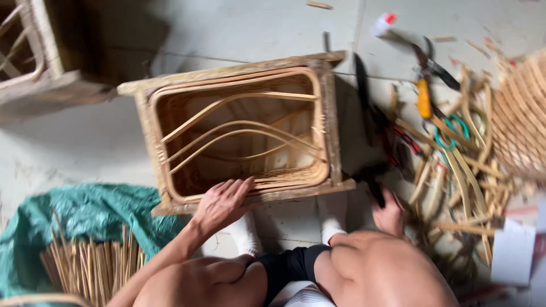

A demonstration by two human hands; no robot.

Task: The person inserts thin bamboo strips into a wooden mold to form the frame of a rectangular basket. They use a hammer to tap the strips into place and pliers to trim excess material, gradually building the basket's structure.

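Item: rattan frame (239, 131), open box form lying on the floor (85, 142), mouth up toward the camera, bent canes (239, 128) arched across its inside. It sits centre of scene, just beyond the person's knees.

Risks, as judged:
- The frame is steadied on one side only; a push at its near rim could slide or tip it on the smooth floor.
- The sprung canes are under tension and may flick loose toward the fingers at the rim.
- Loose offcuts (455, 170) and tools (424, 96) lie thick at right, where the groping hand could catch a blade or a sharp end.

Left hand (222, 204): arm stretched forward from the near left, palm down, fingers spread flat on the frame's near rim, pressing, gripping nothing.

Right hand (389, 213): low beside the right knee, closed about a dark handle (372, 182); how tightly, cannot tell.

Near left: green cloth (85, 213) with a bundle of sticks (91, 267).
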